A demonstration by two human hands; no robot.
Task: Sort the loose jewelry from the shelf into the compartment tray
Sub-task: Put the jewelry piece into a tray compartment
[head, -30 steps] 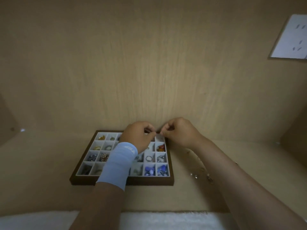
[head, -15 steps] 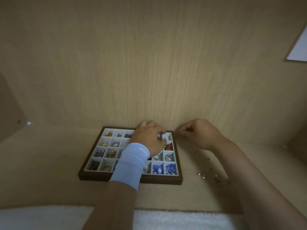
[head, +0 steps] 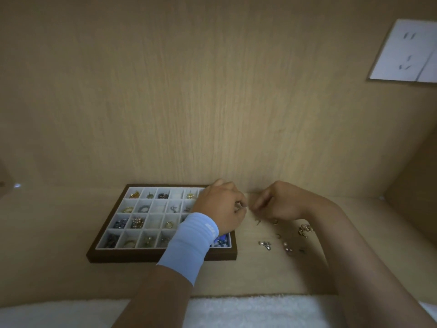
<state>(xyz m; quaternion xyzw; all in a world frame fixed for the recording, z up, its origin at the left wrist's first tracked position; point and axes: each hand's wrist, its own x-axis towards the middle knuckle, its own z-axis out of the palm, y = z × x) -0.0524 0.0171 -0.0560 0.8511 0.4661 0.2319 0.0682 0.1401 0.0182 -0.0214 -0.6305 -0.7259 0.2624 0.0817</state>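
The compartment tray (head: 151,255) holds gold pieces, dark clusters and rings in its white cells, with blue stones at its near right corner. Loose jewelry (head: 287,246) lies scattered on the shelf (head: 59,268) just right of the tray. At the tray's right edge the left hand (head: 220,207) and the blurred right hand (head: 281,202) curl their fingers toward each other; I cannot tell whether either pinches a piece.

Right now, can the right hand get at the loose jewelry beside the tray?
Probably yes. The right hand is right by the loose jewelry on the shelf, right of the tray; nothing lies between them. The left hand is over the tray, out of the way.
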